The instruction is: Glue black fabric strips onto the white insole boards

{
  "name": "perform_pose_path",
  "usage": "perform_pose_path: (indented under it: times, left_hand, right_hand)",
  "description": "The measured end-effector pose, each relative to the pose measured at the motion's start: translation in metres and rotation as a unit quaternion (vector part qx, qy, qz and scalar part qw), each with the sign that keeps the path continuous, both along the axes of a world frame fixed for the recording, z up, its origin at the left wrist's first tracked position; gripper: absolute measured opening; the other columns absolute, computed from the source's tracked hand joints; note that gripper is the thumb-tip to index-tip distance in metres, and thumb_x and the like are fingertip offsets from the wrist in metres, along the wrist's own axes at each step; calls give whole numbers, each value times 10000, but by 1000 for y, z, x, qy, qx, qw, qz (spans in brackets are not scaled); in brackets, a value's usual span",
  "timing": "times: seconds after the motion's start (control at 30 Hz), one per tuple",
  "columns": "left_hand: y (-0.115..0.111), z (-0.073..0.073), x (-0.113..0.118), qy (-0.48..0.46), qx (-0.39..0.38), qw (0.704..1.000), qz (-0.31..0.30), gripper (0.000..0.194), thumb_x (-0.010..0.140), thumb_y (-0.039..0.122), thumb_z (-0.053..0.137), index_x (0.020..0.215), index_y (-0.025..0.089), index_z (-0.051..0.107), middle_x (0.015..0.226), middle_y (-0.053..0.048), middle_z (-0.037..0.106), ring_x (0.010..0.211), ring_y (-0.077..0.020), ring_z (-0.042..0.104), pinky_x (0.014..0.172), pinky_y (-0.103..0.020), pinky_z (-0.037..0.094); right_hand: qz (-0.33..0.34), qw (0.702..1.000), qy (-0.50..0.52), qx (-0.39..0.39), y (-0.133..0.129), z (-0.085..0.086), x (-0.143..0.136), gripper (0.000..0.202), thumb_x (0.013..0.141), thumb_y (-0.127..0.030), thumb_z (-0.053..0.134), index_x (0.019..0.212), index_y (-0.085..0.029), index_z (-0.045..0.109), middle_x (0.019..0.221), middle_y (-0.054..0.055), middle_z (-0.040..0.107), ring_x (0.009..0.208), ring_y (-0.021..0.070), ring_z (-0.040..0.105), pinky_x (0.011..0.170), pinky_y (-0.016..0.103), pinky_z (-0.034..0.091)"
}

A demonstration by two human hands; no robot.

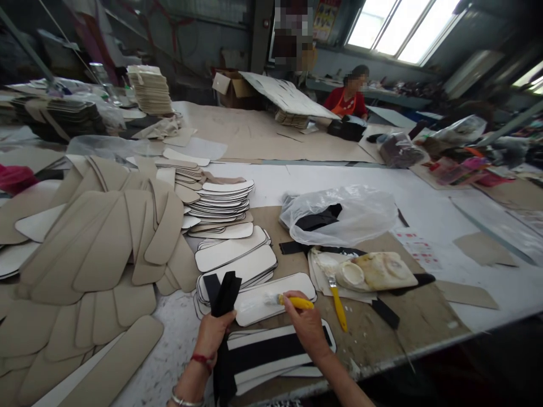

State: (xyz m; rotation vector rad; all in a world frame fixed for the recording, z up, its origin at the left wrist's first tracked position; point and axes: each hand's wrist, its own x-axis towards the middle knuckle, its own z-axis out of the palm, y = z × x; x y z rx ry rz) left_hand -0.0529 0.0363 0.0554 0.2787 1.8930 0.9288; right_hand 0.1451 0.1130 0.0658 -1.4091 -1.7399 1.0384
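Note:
In my right hand (303, 322) is a yellow-handled brush (297, 302), its bristles on a long white rounded panel (275, 294) that has a wet-looking smear at its left part. My left hand (214, 333) grips black fabric strips (227, 294) over the left end of that panel, with their lengths hanging down beside my wrist. Nearer to me lies a stack of white panels with a black strip (271, 353) along the top one. A second yellow brush (338, 305) rests against a glue-stained container (382, 271) to the right.
Overlapping beige panels (106, 243) cover the table's left side. Stacked white panels (224, 198) stand behind my left hand. A clear plastic bag (339, 215) with black material lies beyond the brushes. Across the table sits a person in red (348, 102). The table edge (407, 356) runs at lower right.

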Motion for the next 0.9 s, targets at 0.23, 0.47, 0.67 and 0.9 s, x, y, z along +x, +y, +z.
perform_pose_path:
  times: [0.23,0.47,0.67,0.9]
  left_hand:
    - [1,0,1,22,-42,999,-20,350,528,433,629,361,185,448,347,6,449,404,-137,402,470,-295,300]
    - [-2,-8,2,48,-26,998,-29,392,525,491,623,358,190,434,348,7,431,418,-136,377,489,-304,289]
    - [-3,-13,-4,18,-9,999,-44,374,487,502,648,537,138,581,407,20,470,456,-145,415,503,-298,324]
    - [-6,-18,-6,39,38,998,-41,403,479,471,655,650,106,644,536,-19,572,555,-172,513,551,-285,392]
  right_hand:
    - [-46,983,-125,126,25,5,50,207,826,-336,449,841,-176,580,839,80,619,815,195,572,761,350,462]
    - [-19,964,-167,207,31,18,70,172,839,-268,439,916,-190,571,895,80,614,870,193,577,800,364,478]
    - [-2,950,-183,253,25,37,77,187,826,-218,455,970,-187,570,945,89,611,925,206,570,847,398,468]
    - [46,940,-207,266,21,27,61,180,841,-235,439,963,-208,568,923,81,614,893,209,578,806,393,482]
